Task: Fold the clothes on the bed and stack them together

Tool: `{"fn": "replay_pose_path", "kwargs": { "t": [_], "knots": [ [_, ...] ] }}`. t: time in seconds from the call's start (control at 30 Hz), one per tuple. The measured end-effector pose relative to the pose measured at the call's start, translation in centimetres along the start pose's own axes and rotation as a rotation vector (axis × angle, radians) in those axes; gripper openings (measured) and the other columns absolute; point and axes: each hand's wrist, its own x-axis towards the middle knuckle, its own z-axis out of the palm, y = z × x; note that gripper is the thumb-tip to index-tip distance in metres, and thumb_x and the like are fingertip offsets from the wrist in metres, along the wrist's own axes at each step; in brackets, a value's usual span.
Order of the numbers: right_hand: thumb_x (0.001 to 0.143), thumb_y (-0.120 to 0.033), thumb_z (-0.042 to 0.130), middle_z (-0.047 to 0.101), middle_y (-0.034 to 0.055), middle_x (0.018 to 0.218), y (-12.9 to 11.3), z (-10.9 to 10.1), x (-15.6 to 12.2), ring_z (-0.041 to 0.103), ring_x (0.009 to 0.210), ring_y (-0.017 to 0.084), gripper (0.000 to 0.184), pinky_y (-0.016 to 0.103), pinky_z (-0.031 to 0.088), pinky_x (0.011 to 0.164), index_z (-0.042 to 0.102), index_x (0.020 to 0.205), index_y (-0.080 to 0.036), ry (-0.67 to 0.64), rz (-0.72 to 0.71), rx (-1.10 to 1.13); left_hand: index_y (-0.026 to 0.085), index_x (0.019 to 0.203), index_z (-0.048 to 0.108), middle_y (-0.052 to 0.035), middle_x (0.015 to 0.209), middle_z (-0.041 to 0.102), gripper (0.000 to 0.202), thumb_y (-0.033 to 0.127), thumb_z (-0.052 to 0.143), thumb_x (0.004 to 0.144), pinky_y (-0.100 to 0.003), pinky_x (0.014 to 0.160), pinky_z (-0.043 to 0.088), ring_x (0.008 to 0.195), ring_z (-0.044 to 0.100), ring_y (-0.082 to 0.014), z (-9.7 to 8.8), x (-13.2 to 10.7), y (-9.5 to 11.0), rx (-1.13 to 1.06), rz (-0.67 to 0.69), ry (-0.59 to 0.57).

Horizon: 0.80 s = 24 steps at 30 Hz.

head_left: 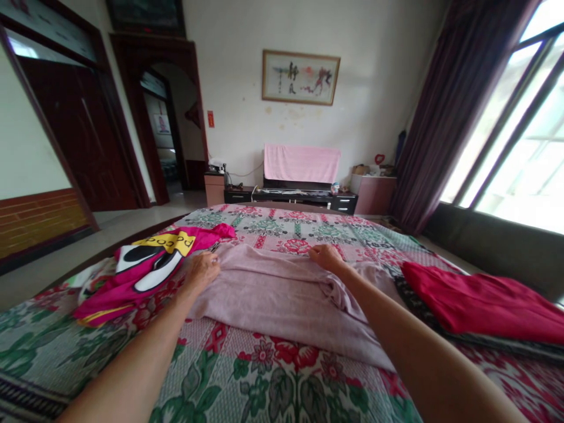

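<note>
A pale mauve garment (273, 294) lies spread crosswise on the flowered bedspread (264, 388), with folds along its far side and a bunched part at the right. At its far left corner, my left hand (205, 268) has its fingers curled closed on the cloth. My right hand (326, 257) pinches the far edge, right of the middle; its fingertips are partly hidden. Just left of my left hand is a crumpled magenta garment (152, 264) with yellow, white and black print.
Folded red cloth (480, 299) rests on dark patterned fabric at the bed's right. Beyond the bed stands a low black cabinet (343, 203), with a pink towel (302, 163) draped over something above it. A dark curtain (445, 111) hangs beside the window at right.
</note>
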Motion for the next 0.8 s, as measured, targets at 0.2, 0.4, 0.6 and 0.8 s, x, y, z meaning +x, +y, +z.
{"fn": "replay_pose_path", "kwargs": {
  "t": [0.2, 0.4, 0.6, 0.8],
  "knots": [
    [0.082, -0.031, 0.049, 0.068, 0.0016, 0.069, -1.7, 1.3, 1.5, 0.058, 0.065, 0.012, 0.03, 0.02, 0.033, 0.056, 0.075, 0.077, -0.017, -0.017, -0.088, 0.071, 0.016, 0.078, 0.071, -0.0098, 0.087, 0.07, 0.025, 0.015, 0.047, 0.075, -0.028, 0.075, 0.042, 0.085, 0.062, -0.0193, -0.4, -0.1, 0.5, -0.01, -0.014, 0.001],
    [0.082, -0.025, 0.047, 0.073, 0.007, 0.082, -3.8, 2.0, 1.6, 0.063, 0.075, 0.016, 0.03, 0.022, 0.038, 0.064, 0.076, 0.08, -0.017, -0.018, -0.104, -0.049, 0.015, 0.081, 0.071, -0.0106, 0.09, 0.07, 0.024, 0.016, 0.047, 0.078, -0.028, 0.077, 0.042, 0.088, 0.062, -0.0202, -0.1, 0.0, 0.4, -0.038, -0.045, -0.02],
    [0.088, -0.026, 0.039, 0.073, 0.0142, 0.095, -4.4, 1.9, 1.7, 0.065, 0.082, 0.021, 0.039, 0.025, 0.041, 0.066, 0.075, 0.093, -0.013, 0.052, 0.104, -0.066, 0.014, 0.086, 0.07, -0.0113, 0.094, 0.069, 0.028, 0.017, 0.043, 0.082, -0.03, 0.083, 0.043, 0.091, 0.061, -0.0199, 0.1, -0.1, 0.5, -0.027, -0.031, -0.02],
    [0.081, -0.02, 0.045, 0.074, 0.0052, 0.087, -3.2, -0.4, 0.6, 0.065, 0.078, 0.017, 0.032, 0.021, 0.043, 0.068, 0.075, 0.093, -0.016, -0.043, -0.049, 0.026, 0.018, 0.094, 0.07, -0.01, 0.098, 0.07, 0.028, 0.016, 0.045, 0.081, -0.03, 0.088, 0.042, 0.094, 0.06, -0.0193, -0.5, -0.5, 0.8, -0.004, -0.033, -0.001]
  ]
}}
